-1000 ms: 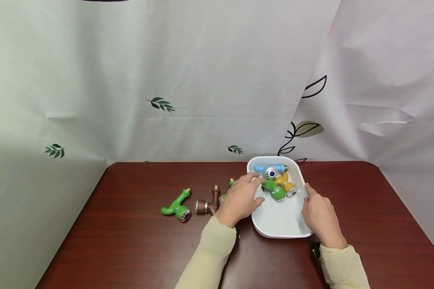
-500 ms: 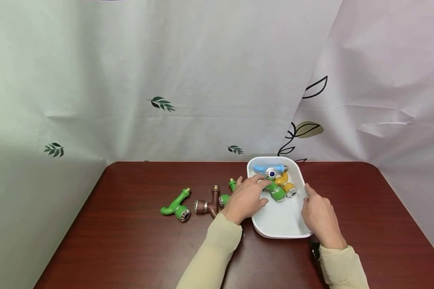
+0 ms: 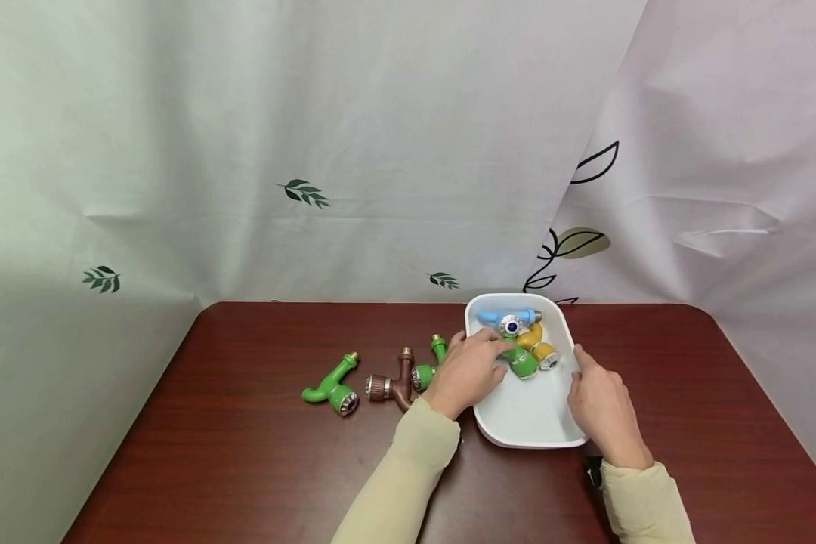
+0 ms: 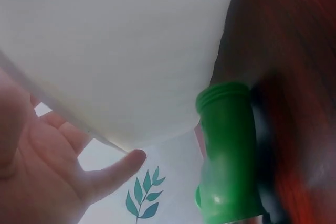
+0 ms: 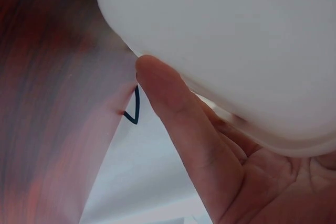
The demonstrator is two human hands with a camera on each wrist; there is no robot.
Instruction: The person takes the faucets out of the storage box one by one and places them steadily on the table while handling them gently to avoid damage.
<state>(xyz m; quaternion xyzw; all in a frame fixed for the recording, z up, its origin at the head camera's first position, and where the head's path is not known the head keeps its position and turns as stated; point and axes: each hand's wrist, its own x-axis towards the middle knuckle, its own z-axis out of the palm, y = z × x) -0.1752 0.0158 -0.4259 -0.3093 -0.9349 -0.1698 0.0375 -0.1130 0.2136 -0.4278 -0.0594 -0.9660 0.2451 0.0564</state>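
In the head view, my left hand [image 3: 465, 374] reaches over the left rim of a white plastic basin [image 3: 533, 414]. Its fingertips are at a green tap [image 3: 523, 366] inside, covering that tap's left end; the thumb stands apart from the fingers. My right hand [image 3: 605, 408] holds the basin's right rim, index finger stretched along it. A blue tap [image 3: 489, 317] and a yellow tap [image 3: 544, 353] lie beside the green one. The left wrist view has the basin's outer wall [image 4: 121, 61] hiding the fingertips. From the right wrist, fingers [image 5: 178, 114] show against the rim.
Left of the basin on the dark red table [image 3: 245, 453] lie a green tap [image 3: 329, 389], a brown tap [image 3: 401, 389] and another green tap [image 3: 425, 376] partly behind my left hand. A pale curtain [image 3: 381, 151] with leaf prints hangs behind the table.
My left hand has shifted slightly right, further over the basin, now covering the green tap's left end and uncovering more of the green tap on the table. The right hand and basin stay put.
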